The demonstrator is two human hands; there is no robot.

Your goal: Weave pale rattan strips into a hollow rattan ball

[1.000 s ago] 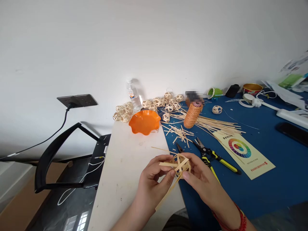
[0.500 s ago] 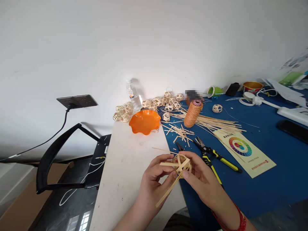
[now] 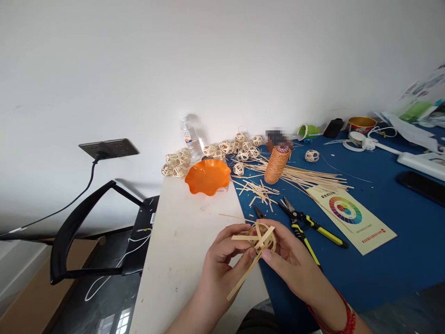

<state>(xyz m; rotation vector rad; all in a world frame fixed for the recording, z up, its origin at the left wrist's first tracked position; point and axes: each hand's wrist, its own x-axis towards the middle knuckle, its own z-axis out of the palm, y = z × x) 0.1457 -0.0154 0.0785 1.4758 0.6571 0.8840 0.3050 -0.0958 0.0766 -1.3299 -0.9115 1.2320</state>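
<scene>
Between both hands, above the table's near edge, is a partly woven ball of pale bamboo strips (image 3: 263, 238) with loose strip ends sticking out to the left and down toward me. My left hand (image 3: 227, 257) pinches its left side between thumb and fingers. My right hand (image 3: 290, 257) wraps the right side, its thumb pressed on the front of the weave. The fingertips behind the ball are hidden. Just beyond the hands lie yellow-and-black cutters (image 3: 306, 222) and a second tool's dark pliers tip (image 3: 259, 212).
Finished woven balls (image 3: 239, 148) stand along the wall near an orange wavy dish (image 3: 207, 177) and a water bottle (image 3: 191, 139). A twine spool (image 3: 277, 165), long strips (image 3: 313, 177), short offcuts (image 3: 259, 191) and a colour-wheel card (image 3: 351, 220) lie on the blue surface.
The view has shifted very slightly. Both hands keep the same grip on the woven ball, with no clear movement of the strips.
</scene>
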